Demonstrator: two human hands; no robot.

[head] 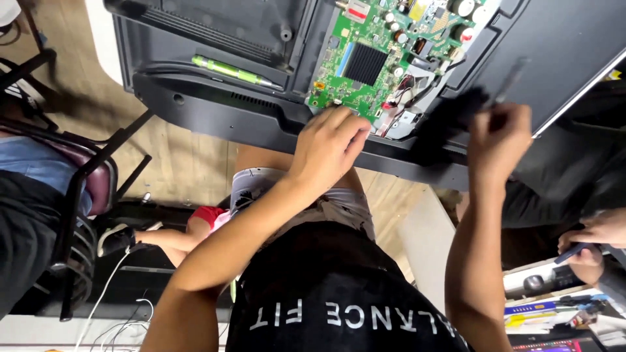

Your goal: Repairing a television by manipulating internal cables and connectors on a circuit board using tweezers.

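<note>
We see our left hand (329,145) resting at the lower edge of the green circuit board (365,62), which sits exposed in the opened back of a dark flat-screen set (215,111) lying face down in front of us. The fingers of that hand are curled together and press against the board's bottom rim, near the bundle of red and white wires (404,98); they grip nothing that we can make out. Our right hand (499,133) is raised just to the right of the board, its fingers closed around a dark, blurred tool (456,111) whose thin shaft angles up toward the set's back cover. We judge that the main risk lies there: the tool is blurred as if in motion, and a slip of its tip could scratch the board or snag the wires beside it. Pressure from our left knuckles on the board's edge could also flex it or strain a connector. Both forearms reach forward from the body, the left bent inward at the wrist, the right held nearly upright. A green screwdriver (228,70) lies loose on the set's back, well left of the board, and could roll if the set is jolted. Another person's hand (596,234) works at the far right.
</note>
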